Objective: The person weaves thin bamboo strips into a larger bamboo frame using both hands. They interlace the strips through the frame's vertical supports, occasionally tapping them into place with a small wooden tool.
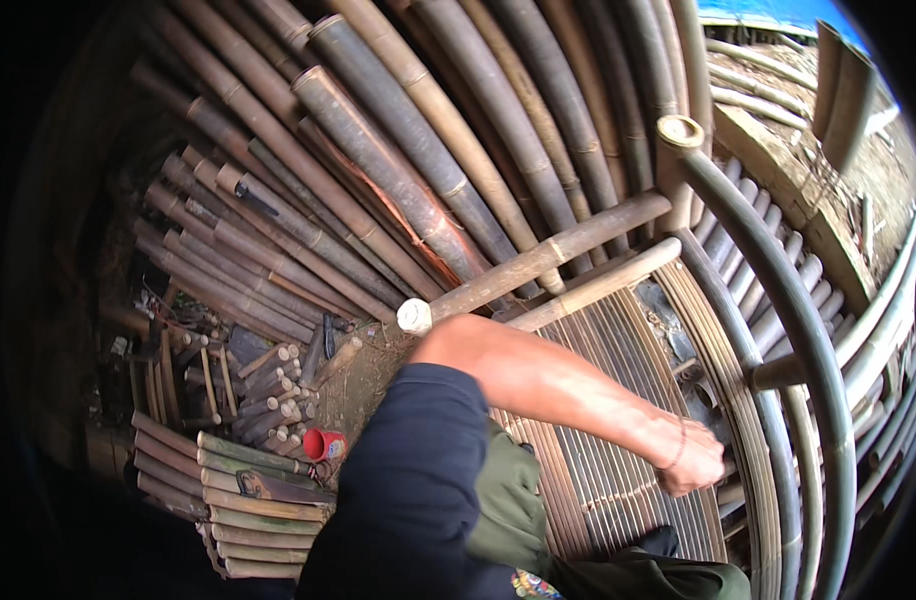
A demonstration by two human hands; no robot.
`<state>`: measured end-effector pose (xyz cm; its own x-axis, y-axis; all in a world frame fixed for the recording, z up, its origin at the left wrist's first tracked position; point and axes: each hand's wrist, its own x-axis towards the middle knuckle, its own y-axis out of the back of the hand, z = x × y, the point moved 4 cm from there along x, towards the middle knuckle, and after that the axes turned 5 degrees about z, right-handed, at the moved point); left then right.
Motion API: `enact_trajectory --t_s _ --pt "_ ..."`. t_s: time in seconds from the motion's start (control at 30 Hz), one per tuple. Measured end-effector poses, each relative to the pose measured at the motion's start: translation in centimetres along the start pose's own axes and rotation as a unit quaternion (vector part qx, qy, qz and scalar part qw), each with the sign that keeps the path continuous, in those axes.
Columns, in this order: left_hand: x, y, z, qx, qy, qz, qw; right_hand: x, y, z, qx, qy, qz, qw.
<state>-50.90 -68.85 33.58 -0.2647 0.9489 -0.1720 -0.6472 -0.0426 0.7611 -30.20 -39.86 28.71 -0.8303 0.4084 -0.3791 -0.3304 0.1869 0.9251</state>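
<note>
My left arm, in a dark blue sleeve, reaches across to the right over a seat or bench of narrow bamboo slats (pixel 618 400). My left hand (pixel 693 465) is closed, its knuckles up, at the slats' right side. Its fingertips are hidden, so I cannot make out what they hold. A thin cord circles the wrist. Right of the hand, a band of thin bamboo strips (pixel 733 370) runs beside a gap. A thick curved bamboo pole (pixel 813 300) rises past it. My right hand does not show.
Long bamboo poles (pixel 458 90) lean in rows ahead. A bamboo crossbar (pixel 558 250) lies at the slats' far end. Left are a red cup (pixel 323 444), cut bamboo pieces (pixel 278 400) and a stack of split bamboo (pixel 268 510). More poles (pixel 778 270) lie right, near a blue sheet (pixel 788 15).
</note>
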Motion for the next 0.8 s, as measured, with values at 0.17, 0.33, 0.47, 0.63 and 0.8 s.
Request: enact_trajectory --t_s 0.17,0.33,0.47,0.63,0.8 --pt "13.2 -1.9 5.2 -0.049 -0.146 0.078 0.985 -2.1 6.5 7.4 -0.03 -0.106 0.005 0.994" --pt "17.4 6.1 12.4 0.088 -0.255 0.028 0.962 7.4 12.0 -2.8 0.19 0.197 0.16 0.949" --pt "12.6 12.2 15.0 0.217 -0.337 0.193 0.896 11.9 14.2 -10.5 0.292 0.379 0.145 0.866" --pt "0.6 22.1 2.5 0.299 -0.02 0.359 0.884 14.1 10.7 -15.2 0.393 0.406 0.058 0.823" --pt "-14.8 35.4 -10.6 0.358 0.286 0.53 0.713 13.7 7.2 -5.3 0.593 0.236 -0.031 0.769"
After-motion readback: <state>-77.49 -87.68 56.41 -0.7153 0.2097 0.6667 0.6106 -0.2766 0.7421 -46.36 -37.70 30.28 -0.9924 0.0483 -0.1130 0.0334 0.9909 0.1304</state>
